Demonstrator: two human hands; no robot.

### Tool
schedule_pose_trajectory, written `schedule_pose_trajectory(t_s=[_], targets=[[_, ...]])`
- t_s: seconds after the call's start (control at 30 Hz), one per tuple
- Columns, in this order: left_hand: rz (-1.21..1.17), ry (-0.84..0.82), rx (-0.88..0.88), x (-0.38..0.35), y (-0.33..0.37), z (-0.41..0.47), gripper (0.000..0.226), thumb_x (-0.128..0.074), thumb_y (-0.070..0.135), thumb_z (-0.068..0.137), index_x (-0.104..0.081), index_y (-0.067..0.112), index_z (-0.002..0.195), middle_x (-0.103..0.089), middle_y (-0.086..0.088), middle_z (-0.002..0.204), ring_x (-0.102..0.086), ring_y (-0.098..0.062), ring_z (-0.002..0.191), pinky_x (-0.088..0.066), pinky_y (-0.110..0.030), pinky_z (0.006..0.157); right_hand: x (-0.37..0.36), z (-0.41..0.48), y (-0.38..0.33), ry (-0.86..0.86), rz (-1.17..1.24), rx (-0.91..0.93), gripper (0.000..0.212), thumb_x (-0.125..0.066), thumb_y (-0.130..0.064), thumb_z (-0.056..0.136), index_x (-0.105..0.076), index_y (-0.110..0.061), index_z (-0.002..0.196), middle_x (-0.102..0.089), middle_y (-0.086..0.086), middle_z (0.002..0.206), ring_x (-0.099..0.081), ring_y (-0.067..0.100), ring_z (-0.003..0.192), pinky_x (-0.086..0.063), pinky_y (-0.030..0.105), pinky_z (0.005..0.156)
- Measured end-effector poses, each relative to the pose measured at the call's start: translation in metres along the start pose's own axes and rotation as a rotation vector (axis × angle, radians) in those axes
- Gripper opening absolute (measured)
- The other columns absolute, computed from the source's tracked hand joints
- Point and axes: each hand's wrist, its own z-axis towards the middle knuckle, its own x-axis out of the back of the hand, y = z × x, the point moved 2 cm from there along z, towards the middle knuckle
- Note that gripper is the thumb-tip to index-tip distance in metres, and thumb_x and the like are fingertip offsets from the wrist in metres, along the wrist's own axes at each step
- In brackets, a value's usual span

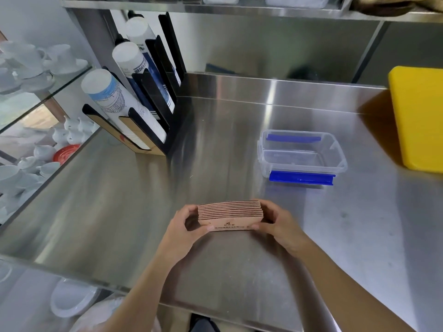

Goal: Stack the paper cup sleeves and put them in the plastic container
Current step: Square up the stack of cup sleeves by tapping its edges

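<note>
Both my hands clamp the stack of sleeves over the counter, left hand and right hand at its ends. The container sits apart, seemingly empty. Uneven squeeze could fan the stack.

Between my hands and the plastic container the steel counter lay bare, so the way forward and to the right was open. The container stood open-topped, nothing over its mouth, with its blue latch jutting out flat at the near side. Past it on the right the yellow bin walled off that edge. On my left the black cup rack with its slanting paper cups crowded the back corner, and a shelf hung overhead at the back.
</note>
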Motion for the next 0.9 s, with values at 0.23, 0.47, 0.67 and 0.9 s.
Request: schedule_pose_trajectory(t_s=[0.23,0.47,0.67,0.9], targets=[[0.029,-0.012,-0.017,0.007,-0.003,0.003,0.045,-0.079,0.008,0.067,-0.058,0.036,0.095,-0.068,0.003,0.108,-0.062,-0.003,0.098,-0.043,-0.003,0.082,0.001,-0.003,0.001,0.097,0.076,-0.004,0.046,-0.067,0.014,0.073,-0.058,-0.017,0.106,-0.069,-0.01,0.095,-0.068,-0.003,0.085,-0.053,0.009,0.072],[-0.101,0.038,0.018,0.005,-0.005,0.003,0.049,-0.081,0.005,0.06,-0.064,0.029,0.099,-0.069,0.003,0.11,-0.063,-0.009,0.103,-0.047,-0.021,0.094,0.0,-0.004,0.001,0.145,0.126,-0.036,0.041,-0.069,0.011,0.072,-0.056,-0.019,0.097,-0.07,-0.009,0.09,-0.069,-0.001,0.077,-0.054,0.01,0.067],[-0.308,0.058,0.052,-0.003,0.003,0.004,0.041,-0.075,-0.011,0.063,-0.051,0.013,0.087,-0.076,0.014,0.069,-0.059,-0.008,0.062,-0.043,-0.018,0.06,0.004,-0.005,0.002,0.238,0.294,-0.055,0.033,-0.066,0.012,0.075,-0.052,-0.012,0.092,-0.071,0.01,0.095,-0.07,0.012,0.078,-0.059,0.018,0.066],[-0.405,0.199,0.013,-0.023,0.046,0.016,0.043,-0.076,0.001,0.069,-0.037,0.014,0.057,-0.049,-0.013,0.063,-0.039,-0.01,0.043,-0.024,-0.013,0.035,0.025,-0.01,-0.018,0.382,0.351,-0.022,0.022,-0.065,0.001,0.081,-0.05,-0.014,0.083,-0.072,0.014,0.094,-0.057,0.013,0.057,-0.037,0.016,0.041]])
